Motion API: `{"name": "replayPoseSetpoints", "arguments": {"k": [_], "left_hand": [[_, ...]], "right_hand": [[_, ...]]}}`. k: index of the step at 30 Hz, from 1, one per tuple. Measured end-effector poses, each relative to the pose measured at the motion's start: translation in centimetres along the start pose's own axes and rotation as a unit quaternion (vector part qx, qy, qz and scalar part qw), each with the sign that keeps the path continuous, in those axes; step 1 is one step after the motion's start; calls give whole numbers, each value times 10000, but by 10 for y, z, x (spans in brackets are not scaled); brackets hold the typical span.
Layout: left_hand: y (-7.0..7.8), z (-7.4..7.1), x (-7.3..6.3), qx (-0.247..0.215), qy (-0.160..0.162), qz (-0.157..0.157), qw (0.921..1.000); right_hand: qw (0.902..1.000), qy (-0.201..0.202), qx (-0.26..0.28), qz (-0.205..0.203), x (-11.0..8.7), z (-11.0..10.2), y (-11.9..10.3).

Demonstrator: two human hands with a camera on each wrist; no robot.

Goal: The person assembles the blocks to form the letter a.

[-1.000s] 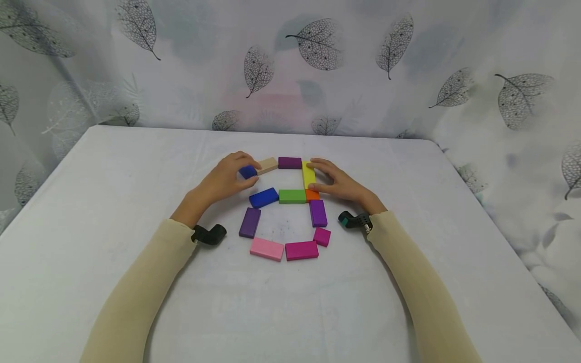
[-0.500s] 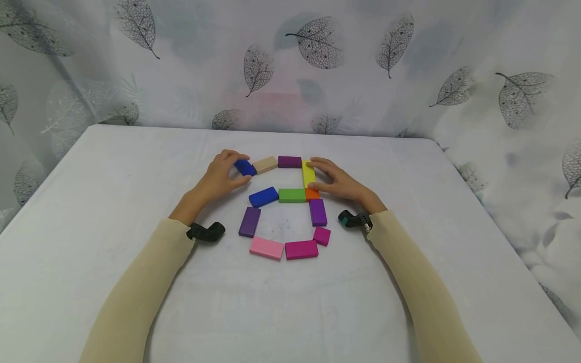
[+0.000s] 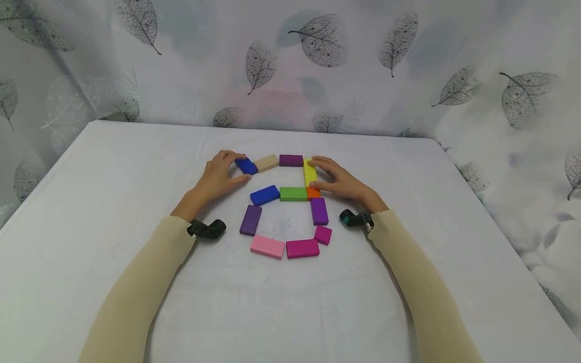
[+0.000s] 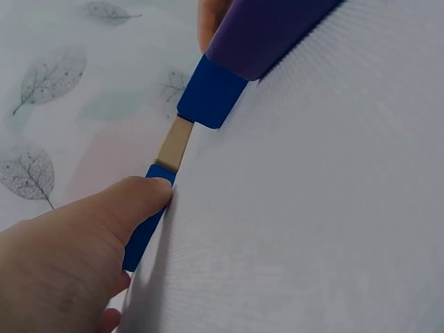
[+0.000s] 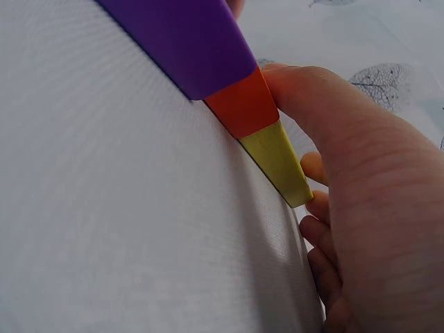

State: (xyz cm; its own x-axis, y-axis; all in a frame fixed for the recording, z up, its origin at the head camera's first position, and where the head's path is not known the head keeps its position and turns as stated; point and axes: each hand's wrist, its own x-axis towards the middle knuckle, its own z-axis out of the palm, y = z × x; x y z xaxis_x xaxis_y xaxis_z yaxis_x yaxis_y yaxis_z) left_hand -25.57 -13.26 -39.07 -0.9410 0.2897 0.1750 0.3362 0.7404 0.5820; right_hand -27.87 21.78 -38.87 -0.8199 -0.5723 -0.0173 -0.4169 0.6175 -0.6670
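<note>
In the head view my left hand (image 3: 215, 177) pinches a blue block (image 3: 246, 166) between thumb and fingers, at the far left end of a figure of coloured blocks. That block slants, its inner end right at a beige block (image 3: 267, 163); the left wrist view shows my thumb over the blue block (image 4: 143, 239). A dark purple block (image 3: 291, 160) continues the row. My right hand (image 3: 341, 182) holds the yellow block (image 3: 310, 173) at the far right, fingers at its far end, thumb near the orange block (image 3: 313, 192). In the right wrist view, yellow (image 5: 279, 163) meets orange.
Green (image 3: 293, 194) and blue (image 3: 265, 195) blocks form a middle row. Purple blocks (image 3: 250, 220) stand on both sides below, with a small magenta block (image 3: 323, 235), a pink block (image 3: 268, 246) and a magenta block (image 3: 302, 248) nearest. A leaf-print curtain (image 3: 181, 65) hangs behind the white table (image 3: 290, 312).
My left hand has shifted slightly left and the blue block under it now shows more, slanting down to the beige block. My right hand stays at the yellow block.
</note>
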Motion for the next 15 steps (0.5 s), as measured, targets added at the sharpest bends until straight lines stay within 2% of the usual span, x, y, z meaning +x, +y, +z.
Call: {"name": "replayPoseSetpoints", "arguments": {"k": [15], "left_hand": [[2, -2, -2, -232, 74, 126, 9996]], "right_hand": [[9999, -38, 82, -62, -2, -1, -4]]}}
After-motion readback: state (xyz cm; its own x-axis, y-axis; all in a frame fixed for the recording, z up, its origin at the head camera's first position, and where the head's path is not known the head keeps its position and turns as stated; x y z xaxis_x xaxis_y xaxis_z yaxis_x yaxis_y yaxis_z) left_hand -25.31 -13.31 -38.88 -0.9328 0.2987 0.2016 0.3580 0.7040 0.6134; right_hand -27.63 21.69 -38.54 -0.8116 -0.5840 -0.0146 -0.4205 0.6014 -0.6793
